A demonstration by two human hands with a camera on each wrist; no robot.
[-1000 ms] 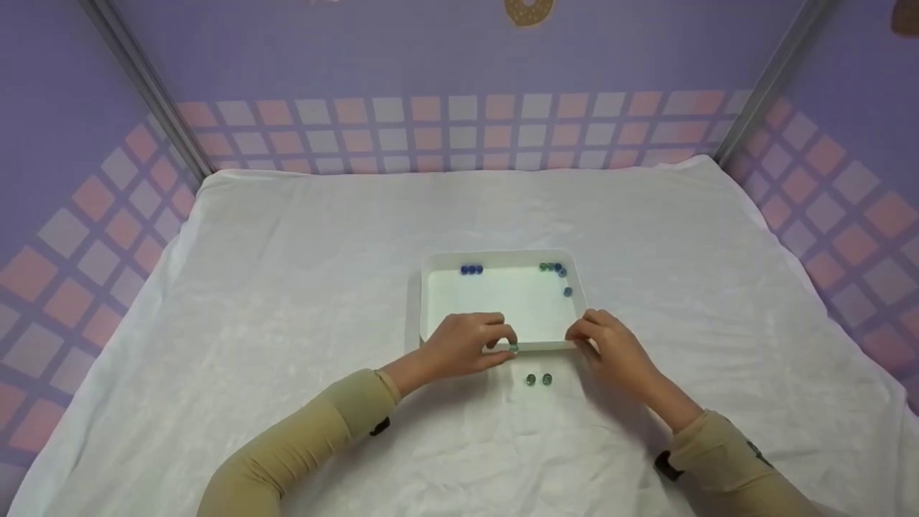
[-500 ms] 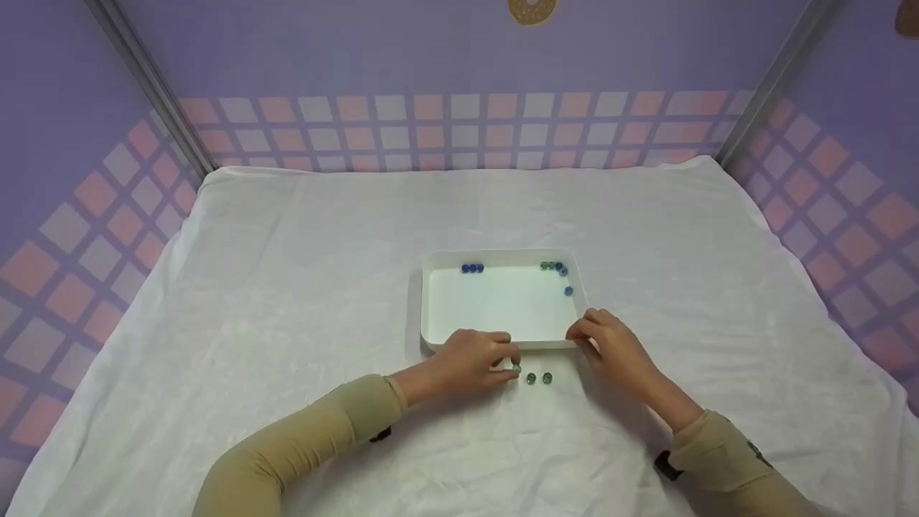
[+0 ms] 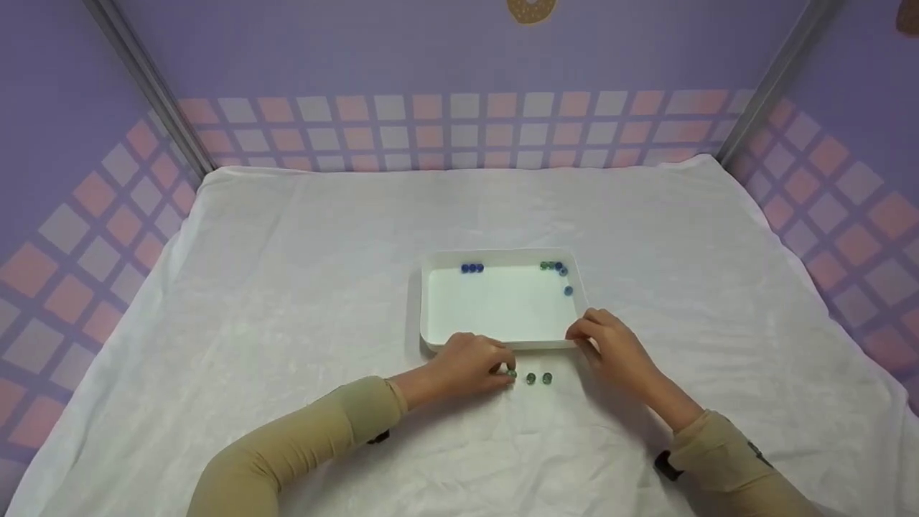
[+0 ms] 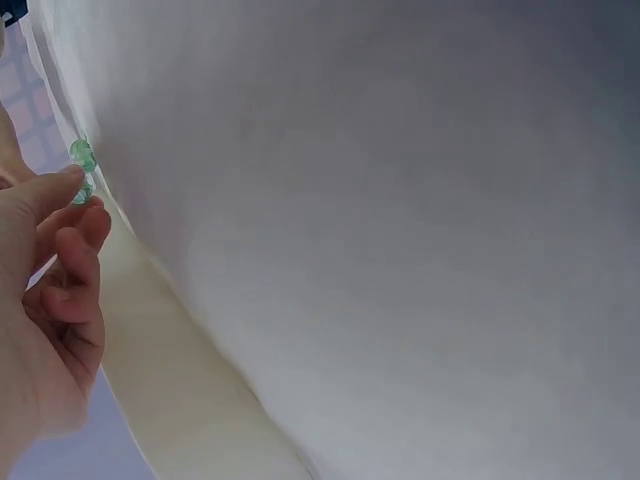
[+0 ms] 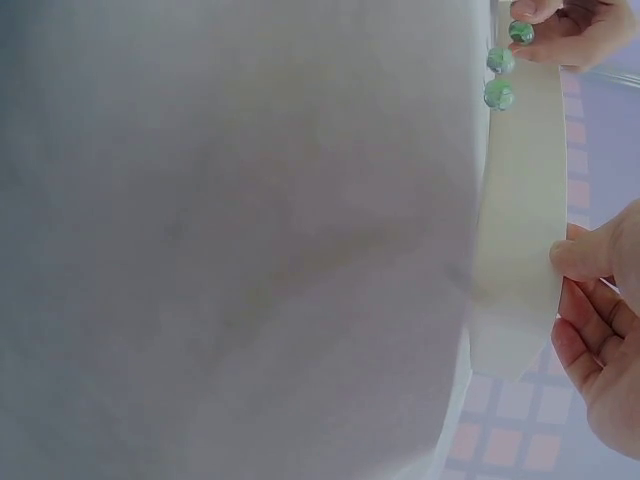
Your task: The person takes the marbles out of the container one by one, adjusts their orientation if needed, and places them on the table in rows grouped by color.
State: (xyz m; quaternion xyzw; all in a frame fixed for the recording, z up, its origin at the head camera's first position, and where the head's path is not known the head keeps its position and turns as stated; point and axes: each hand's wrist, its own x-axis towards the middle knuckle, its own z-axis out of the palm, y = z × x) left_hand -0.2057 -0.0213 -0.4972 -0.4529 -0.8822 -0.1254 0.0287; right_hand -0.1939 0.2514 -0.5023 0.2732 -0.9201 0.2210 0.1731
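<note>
Purple walls (image 3: 459, 54) with pink-and-white checks (image 3: 463, 134) meet at grey posts (image 3: 156, 90) behind a rumpled white cloth (image 3: 323, 258).

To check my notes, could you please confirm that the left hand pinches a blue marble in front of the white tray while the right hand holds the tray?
Not quite: the marble in the left hand is green, as the right wrist view shows. It is in front of the white tray, and the right hand holds the tray.

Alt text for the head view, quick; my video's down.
Left hand pinching a green marble in front of a white tray, beside two more green marbles on white cloth; right hand holding the tray's near right corner. Inside lie blue marbles and green ones.
</note>
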